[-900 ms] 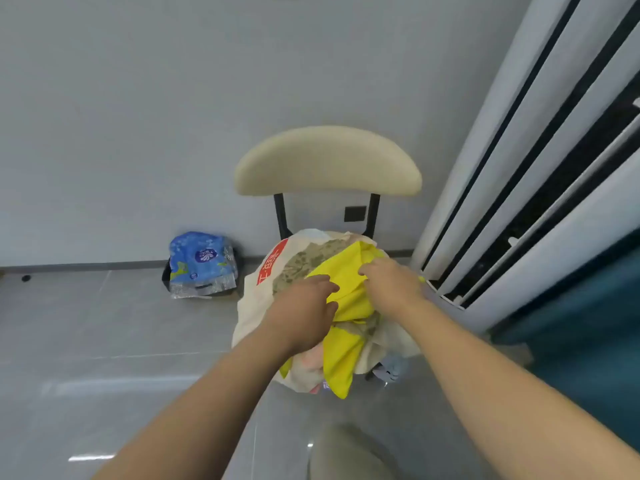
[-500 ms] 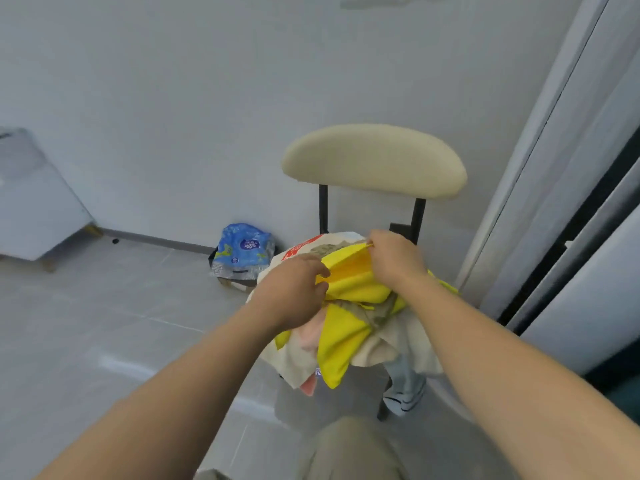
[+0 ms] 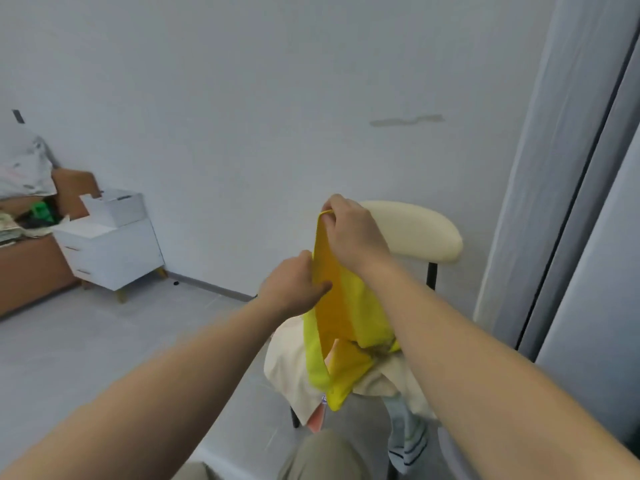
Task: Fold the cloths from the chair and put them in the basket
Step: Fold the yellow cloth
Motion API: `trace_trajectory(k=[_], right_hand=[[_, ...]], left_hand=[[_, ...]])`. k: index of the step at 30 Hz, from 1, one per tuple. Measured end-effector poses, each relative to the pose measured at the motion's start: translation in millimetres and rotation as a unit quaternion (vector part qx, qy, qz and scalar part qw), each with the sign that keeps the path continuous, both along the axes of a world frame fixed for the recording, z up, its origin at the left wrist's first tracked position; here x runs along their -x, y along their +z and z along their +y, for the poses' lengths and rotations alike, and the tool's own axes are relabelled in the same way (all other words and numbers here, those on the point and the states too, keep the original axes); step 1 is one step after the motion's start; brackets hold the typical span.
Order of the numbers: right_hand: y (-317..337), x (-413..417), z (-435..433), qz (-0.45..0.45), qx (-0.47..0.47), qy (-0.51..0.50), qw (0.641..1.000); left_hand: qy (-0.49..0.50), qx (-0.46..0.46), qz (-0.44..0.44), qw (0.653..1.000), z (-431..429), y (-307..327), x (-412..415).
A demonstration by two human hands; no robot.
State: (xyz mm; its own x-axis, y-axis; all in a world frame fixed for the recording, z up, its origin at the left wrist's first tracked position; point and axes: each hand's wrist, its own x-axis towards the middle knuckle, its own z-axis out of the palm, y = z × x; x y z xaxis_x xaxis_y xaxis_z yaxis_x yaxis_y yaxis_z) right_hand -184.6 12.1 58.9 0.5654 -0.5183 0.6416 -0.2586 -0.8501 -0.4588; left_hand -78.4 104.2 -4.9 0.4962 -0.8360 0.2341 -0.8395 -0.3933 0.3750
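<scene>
1. Lifted since half a second ago: yellow cloth (image 3: 346, 306), raised from the seat of the chair (image 3: 415, 230) to backrest height, and both hands have risen with it.
2. Right hand (image 3: 353, 233): pinches the top corner in front of the backrest, so the fabric hangs free.
3. Left hand (image 3: 292, 289): clenched on the side edge lower down, probably to spread it for folding.
4. Yellow cloth: bright, thin and limp. Its lower end trails onto the cream pile (image 3: 287, 362) on the seat.
5. Basket: not in view.
</scene>
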Motion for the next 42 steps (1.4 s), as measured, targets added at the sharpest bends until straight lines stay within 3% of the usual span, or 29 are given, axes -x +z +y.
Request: trace_trajectory(k=[9,22,26,32,36,42], right_hand=[[15.6,27.5,29.5,-0.082,0.042,-0.017,0.996],[-19.1,16.3,41.8,-0.098,-0.167,-0.072,0.978],[-37.2,9.6,47.4,-0.071,-0.19,-0.043,0.978],[-71.7,-19.9,68.5,-0.026,-0.214,0.038,0.976],[-102.2,-41.5,88.9,0.001,-0.299,0.138,0.944],[-181.0,-57.3,127.3,0.079,-0.366,0.206,0.904]], left_hand=[[0.063,-0.035,-0.041,0.997,55.3,15.5,-24.4],[0.193,-0.065,-0.109,0.973,152.4,16.6,-81.4],[0.239,-0.069,-0.112,0.962,169.1,5.1,-95.6],[0.239,-0.051,0.008,0.97,180.7,-21.2,-118.5],[0.231,0.024,0.077,0.97,184.7,-49.8,-135.8],[0.249,0.071,0.08,0.963,197.9,-104.5,-145.2]])
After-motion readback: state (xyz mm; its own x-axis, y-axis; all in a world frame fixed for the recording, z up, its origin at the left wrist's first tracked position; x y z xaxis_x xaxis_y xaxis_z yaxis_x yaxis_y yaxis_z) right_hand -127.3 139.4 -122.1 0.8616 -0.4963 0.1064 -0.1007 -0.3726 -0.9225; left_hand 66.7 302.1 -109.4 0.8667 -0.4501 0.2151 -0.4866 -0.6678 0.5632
